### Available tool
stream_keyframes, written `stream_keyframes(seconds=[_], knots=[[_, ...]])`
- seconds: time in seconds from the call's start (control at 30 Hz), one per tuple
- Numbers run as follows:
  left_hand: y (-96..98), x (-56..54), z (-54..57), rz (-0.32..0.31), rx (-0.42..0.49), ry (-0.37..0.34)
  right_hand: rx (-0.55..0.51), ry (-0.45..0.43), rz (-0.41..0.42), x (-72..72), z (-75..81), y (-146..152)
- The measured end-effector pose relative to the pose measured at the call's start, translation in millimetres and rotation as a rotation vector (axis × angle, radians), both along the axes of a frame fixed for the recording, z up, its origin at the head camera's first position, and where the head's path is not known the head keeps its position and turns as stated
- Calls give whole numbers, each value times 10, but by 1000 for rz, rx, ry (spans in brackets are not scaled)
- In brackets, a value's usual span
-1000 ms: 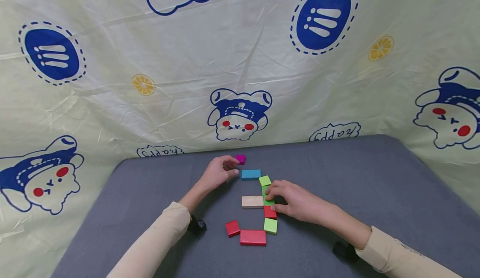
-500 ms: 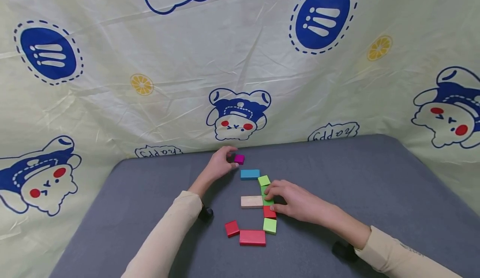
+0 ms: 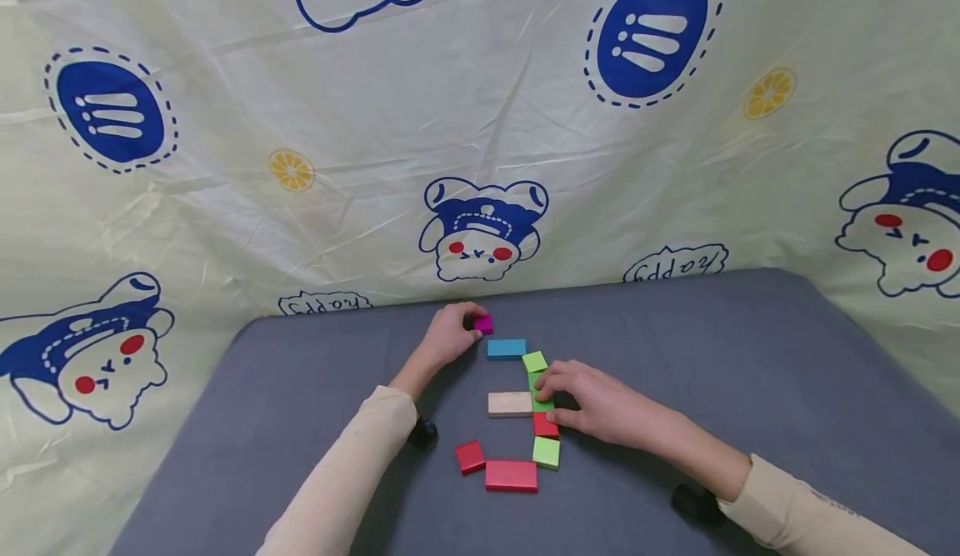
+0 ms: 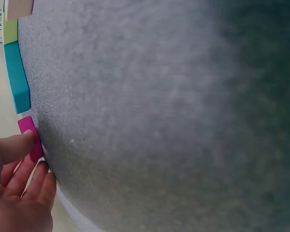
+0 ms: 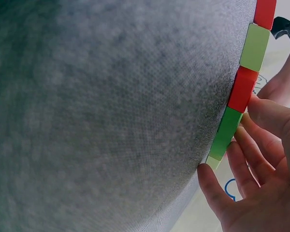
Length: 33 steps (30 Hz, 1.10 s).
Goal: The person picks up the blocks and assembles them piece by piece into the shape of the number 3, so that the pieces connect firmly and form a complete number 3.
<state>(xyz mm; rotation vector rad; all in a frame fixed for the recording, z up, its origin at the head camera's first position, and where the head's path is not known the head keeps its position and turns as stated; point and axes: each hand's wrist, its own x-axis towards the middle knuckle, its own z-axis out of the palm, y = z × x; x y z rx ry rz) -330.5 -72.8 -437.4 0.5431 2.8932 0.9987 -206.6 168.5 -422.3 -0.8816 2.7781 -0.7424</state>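
Observation:
My left hand [image 3: 450, 333] pinches a small magenta block [image 3: 484, 325] at the far side of the table; its thumb lies across the block [image 4: 30, 140] in the left wrist view. Just nearer me lies a blue block [image 3: 507, 349]. My right hand [image 3: 600, 402] rests with loosely bent fingers on the column of blocks at the right, its fingertips on the green block [image 5: 226, 133] and its thumb at the small red block [image 5: 243, 89]. A light green block [image 3: 535, 362] tops this column, and another light green block [image 3: 547, 453] ends it.
A pale wooden block [image 3: 510, 404] reaches left from the column. Nearest me lie a long red block [image 3: 512, 475] and a tilted red block [image 3: 470, 457]. All lie on the grey table [image 3: 300, 423], with a printed curtain [image 3: 360, 231] behind its far edge.
My left hand has reached around the magenta block, first spreading its fingers, then closing on it, and the block has shifted slightly nearer me. The right hand stays in place.

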Motion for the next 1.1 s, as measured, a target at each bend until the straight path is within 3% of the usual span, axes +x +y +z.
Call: stream_keyframes(seconds=[0.57,1.1], knots=[[-181,219,18,65,80,13,-1,15,8,-1,-12,18],[-262,465,-27,8,99,2,3,8,12,-9,-14,2]])
